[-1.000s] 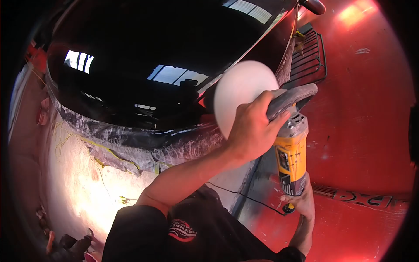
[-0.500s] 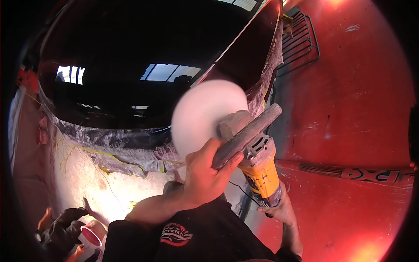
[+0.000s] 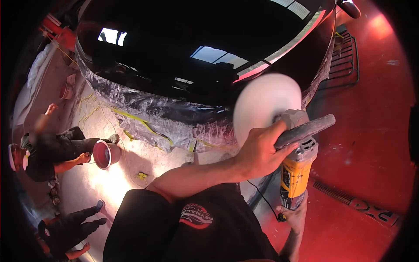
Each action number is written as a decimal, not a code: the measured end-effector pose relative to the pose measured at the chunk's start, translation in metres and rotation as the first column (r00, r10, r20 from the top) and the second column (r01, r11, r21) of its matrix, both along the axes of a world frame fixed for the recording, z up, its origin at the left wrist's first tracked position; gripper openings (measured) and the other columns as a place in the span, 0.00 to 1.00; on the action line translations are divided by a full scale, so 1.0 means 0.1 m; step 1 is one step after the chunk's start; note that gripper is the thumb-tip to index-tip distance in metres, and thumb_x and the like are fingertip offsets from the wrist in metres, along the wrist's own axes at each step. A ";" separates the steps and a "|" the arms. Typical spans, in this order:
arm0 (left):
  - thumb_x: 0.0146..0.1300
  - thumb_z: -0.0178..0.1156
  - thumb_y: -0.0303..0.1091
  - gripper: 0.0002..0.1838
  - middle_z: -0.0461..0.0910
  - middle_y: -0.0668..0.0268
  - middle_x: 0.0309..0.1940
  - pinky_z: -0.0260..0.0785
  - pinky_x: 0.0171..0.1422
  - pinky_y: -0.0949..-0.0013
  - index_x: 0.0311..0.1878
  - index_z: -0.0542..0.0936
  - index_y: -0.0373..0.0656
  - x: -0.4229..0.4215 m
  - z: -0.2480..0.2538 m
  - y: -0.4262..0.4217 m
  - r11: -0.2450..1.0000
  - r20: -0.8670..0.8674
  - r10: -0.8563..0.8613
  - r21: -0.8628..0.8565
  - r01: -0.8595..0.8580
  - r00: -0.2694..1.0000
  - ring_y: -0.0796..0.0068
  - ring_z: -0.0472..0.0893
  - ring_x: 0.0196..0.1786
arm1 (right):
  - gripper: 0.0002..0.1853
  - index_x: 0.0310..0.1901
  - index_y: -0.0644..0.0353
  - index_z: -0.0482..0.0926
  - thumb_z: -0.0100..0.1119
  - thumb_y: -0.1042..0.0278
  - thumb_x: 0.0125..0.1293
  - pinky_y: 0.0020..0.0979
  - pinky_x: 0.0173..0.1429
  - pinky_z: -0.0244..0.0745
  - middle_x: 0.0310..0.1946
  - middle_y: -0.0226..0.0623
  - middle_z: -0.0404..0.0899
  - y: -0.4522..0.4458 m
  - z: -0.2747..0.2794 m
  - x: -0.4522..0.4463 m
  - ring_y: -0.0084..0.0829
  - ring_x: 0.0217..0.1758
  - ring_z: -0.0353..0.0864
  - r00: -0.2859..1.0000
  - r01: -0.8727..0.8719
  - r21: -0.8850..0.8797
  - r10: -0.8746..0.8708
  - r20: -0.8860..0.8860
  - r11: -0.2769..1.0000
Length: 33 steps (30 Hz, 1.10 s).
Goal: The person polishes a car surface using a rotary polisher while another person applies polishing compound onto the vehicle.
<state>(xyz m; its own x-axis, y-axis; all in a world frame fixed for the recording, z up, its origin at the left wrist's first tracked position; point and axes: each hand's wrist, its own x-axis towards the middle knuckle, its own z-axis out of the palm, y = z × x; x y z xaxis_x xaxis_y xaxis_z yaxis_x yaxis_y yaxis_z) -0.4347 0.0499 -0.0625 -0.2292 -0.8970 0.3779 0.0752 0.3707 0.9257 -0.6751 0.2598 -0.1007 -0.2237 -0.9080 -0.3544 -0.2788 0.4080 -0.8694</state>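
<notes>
A yellow and grey polisher (image 3: 297,177) is in both my hands. My left hand (image 3: 259,150) wraps round its grey bar handle (image 3: 305,130). At the rear end of the body, my right hand (image 3: 297,214) grips it from below. The round white polishing pad (image 3: 266,102) looks smeared, as if spinning, and overlaps the near edge of a glossy black car panel (image 3: 166,26). Whether the pad touches the panel I cannot tell. Dusty masking sheet (image 3: 170,122) lines the panel's lower edge. A black cord (image 3: 262,196) hangs by the polisher.
At left, a person (image 3: 41,153) crouches with a hand at a pink bucket (image 3: 102,155); another person (image 3: 72,231) is at lower left. Yellow tape (image 3: 139,124) trails from the masking. A black metal rack (image 3: 347,61) stands on the red floor (image 3: 366,135) at right.
My view has shifted, so the car and polisher sit further right in the picture. More of the people and bucket at left shows. Both hands keep their hold on the polisher.
</notes>
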 end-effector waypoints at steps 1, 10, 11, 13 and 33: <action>0.67 0.69 0.29 0.12 0.84 0.49 0.33 0.75 0.37 0.56 0.46 0.75 0.36 0.17 0.00 0.09 1.000 0.023 -0.002 0.013 0.001 1.000 0.48 0.88 0.37 | 0.57 0.71 0.61 0.61 0.91 0.66 0.40 0.35 0.66 0.73 0.58 0.35 0.77 -0.02 0.06 0.20 0.30 0.61 0.77 0.999 0.033 0.038 -0.035 0.038 0.999; 0.61 0.77 0.35 0.17 0.83 0.61 0.26 0.70 0.32 0.71 0.39 0.78 0.36 1.49 -0.10 0.78 0.946 0.280 0.325 -0.092 -0.312 0.903 0.75 0.81 0.26 | 0.65 0.81 0.58 0.48 0.87 0.66 0.48 0.41 0.72 0.75 0.63 0.55 0.80 -0.03 -0.11 1.01 0.46 0.68 0.81 0.949 -0.269 0.197 0.294 -0.111 0.943; 0.61 0.77 0.35 0.17 0.83 0.63 0.27 0.69 0.33 0.72 0.39 0.78 0.36 1.61 -0.17 0.85 0.934 0.257 0.357 -0.070 -0.351 0.898 0.76 0.80 0.26 | 0.65 0.81 0.57 0.48 0.87 0.65 0.49 0.42 0.71 0.75 0.61 0.56 0.81 -0.10 -0.07 1.07 0.48 0.67 0.82 0.938 -0.302 0.225 0.330 -0.102 0.927; 0.62 0.77 0.36 0.17 0.82 0.65 0.27 0.68 0.34 0.74 0.39 0.77 0.37 1.78 -0.30 0.91 0.902 0.214 0.428 -0.035 -0.431 0.878 0.79 0.77 0.27 | 0.64 0.82 0.56 0.47 0.86 0.64 0.50 0.42 0.70 0.76 0.59 0.57 0.83 -0.20 -0.03 1.16 0.51 0.66 0.83 0.922 -0.347 0.233 0.375 -0.092 0.909; 0.66 0.71 0.31 0.10 0.84 0.65 0.28 0.73 0.37 0.72 0.41 0.83 0.35 0.35 0.88 -0.87 0.992 0.116 0.126 -0.039 -0.123 0.985 0.85 0.78 0.33 | 0.59 0.73 0.65 0.63 0.91 0.69 0.39 0.32 0.72 0.67 0.61 0.34 0.77 -0.85 0.44 0.64 0.26 0.65 0.74 0.996 -0.023 -0.207 0.040 0.077 0.978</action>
